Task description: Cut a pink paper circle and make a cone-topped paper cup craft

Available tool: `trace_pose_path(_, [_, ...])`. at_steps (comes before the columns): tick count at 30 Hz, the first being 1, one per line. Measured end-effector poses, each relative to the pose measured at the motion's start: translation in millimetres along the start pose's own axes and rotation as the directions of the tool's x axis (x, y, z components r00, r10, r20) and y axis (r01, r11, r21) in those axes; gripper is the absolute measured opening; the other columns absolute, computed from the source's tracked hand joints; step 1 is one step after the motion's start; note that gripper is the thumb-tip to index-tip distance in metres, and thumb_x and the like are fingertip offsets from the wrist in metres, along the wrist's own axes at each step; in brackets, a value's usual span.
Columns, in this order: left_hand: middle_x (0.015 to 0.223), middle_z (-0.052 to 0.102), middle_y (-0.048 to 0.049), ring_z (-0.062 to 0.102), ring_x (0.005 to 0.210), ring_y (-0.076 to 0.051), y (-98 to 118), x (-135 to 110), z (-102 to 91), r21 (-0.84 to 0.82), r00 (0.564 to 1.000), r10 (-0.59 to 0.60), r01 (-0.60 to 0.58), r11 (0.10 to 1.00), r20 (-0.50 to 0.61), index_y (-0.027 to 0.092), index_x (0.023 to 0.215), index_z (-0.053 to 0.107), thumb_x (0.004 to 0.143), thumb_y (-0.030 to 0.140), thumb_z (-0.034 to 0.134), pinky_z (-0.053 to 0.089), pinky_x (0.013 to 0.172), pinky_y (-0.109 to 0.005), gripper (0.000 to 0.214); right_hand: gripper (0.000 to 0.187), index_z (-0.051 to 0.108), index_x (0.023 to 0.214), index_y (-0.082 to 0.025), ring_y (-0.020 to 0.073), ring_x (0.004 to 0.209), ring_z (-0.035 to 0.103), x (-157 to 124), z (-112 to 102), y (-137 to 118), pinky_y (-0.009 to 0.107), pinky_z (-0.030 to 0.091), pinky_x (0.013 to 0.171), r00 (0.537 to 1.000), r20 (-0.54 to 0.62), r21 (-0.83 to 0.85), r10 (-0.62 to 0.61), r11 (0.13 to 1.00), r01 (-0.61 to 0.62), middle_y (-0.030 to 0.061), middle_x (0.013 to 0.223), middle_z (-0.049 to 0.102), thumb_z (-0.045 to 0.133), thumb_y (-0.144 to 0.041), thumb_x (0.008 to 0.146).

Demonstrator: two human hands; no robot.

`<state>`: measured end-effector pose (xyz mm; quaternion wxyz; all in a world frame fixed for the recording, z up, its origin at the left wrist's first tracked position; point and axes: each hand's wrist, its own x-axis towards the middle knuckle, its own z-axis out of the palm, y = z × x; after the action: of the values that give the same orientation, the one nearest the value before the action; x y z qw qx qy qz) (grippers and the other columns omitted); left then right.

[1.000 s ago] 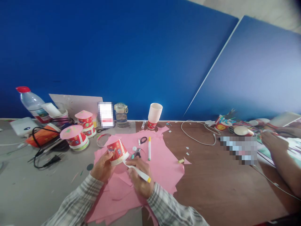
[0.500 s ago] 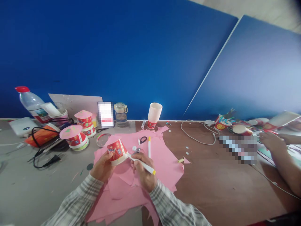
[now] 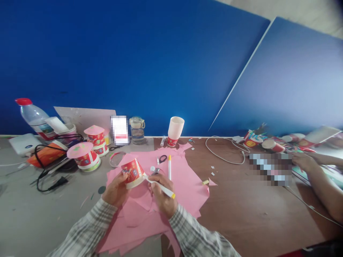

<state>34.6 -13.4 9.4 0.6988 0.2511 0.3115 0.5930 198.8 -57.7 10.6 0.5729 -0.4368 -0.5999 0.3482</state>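
Note:
My left hand (image 3: 116, 189) grips an upside-down red paper cup (image 3: 133, 172) above the pink paper sheets (image 3: 184, 185). My right hand (image 3: 163, 198) is closed around a white marker with a yellow end (image 3: 160, 187), its tip touching the cup's rim. Just beyond the cup lie a second yellow-tipped marker (image 3: 169, 168), small black scissors (image 3: 162, 159) and a white cap (image 3: 152, 169).
Left: water bottle (image 3: 32, 116), black cables (image 3: 50, 167), cups topped with pink paper cones (image 3: 83, 155), tape ring (image 3: 116, 159). At the back: a glass jar (image 3: 137, 129), stacked cups (image 3: 174, 131), white cable (image 3: 227, 151). Another person's hand (image 3: 305, 160) rests at the right among red cups (image 3: 270, 144).
My right hand shifted the marker up, its tip moving from under the cup to the cup's rim. The other person's hand at the right moved slightly farther away.

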Motion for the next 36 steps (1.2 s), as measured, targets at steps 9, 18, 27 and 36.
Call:
trace_pose_path(9, [0.064, 0.069, -0.0072, 0.061, 0.067, -0.026, 1, 0, 0.8, -0.045, 1.000, 0.003, -0.005, 0.999, -0.031, 0.014, 0.075, 0.063, 0.052, 0.018, 0.062, 0.053, 0.057, -0.034, 0.023, 0.019, 0.067, 0.088, -0.021, 0.0198, 0.068, 0.066, -7, 2, -9, 0.026, 0.050, 0.059, 0.996, 0.038, -0.096, -0.086, 0.991, 0.090, 0.0019, 0.071, 0.068, 0.050, -0.022, 0.079])
trace_pose_path(18, [0.064, 0.069, -0.0063, 0.060, 0.069, -0.026, 0, 2, -2.6, -0.007, 0.999, 0.004, -0.004, 1.000, -0.051, 0.015, 0.077, 0.062, 0.054, 0.019, 0.060, 0.052, 0.060, -0.035, 0.023, 0.021, 0.067, 0.092, -0.025, 0.0216, 0.070, 0.065, -12, 4, -10, 0.030, 0.050, 0.065, 0.979, 0.109, -0.137, -0.174, 0.973, 0.188, 0.0029, 0.076, 0.069, 0.051, -0.020, 0.079])
trace_pose_path(27, [0.069, 0.069, -0.0085, 0.060, 0.068, -0.027, 0, 1, -1.9, -0.005, 1.000, 0.000, 0.000, 1.000, 0.018, 0.013, 0.083, 0.061, 0.055, 0.020, 0.059, 0.052, 0.057, -0.035, 0.030, 0.020, 0.068, 0.081, -0.019, 0.0169, 0.056, 0.062, 1, -4, -9, 0.025, 0.048, 0.055, 0.999, -0.036, -0.049, 0.005, 0.999, -0.007, 0.0025, 0.068, 0.068, 0.050, -0.024, 0.078])
trace_pose_path(36, [0.066, 0.069, -0.0083, 0.061, 0.062, -0.025, 1, -1, 0.7, 0.019, 1.000, 0.002, -0.002, 1.000, 0.002, 0.013, 0.081, 0.062, 0.055, 0.020, 0.059, 0.051, 0.053, -0.035, 0.028, 0.019, 0.068, 0.079, -0.019, 0.0178, 0.060, 0.063, 2, -3, -7, 0.024, 0.047, 0.054, 0.999, -0.032, -0.076, 0.007, 0.997, -0.009, 0.0016, 0.065, 0.067, 0.050, -0.023, 0.076])
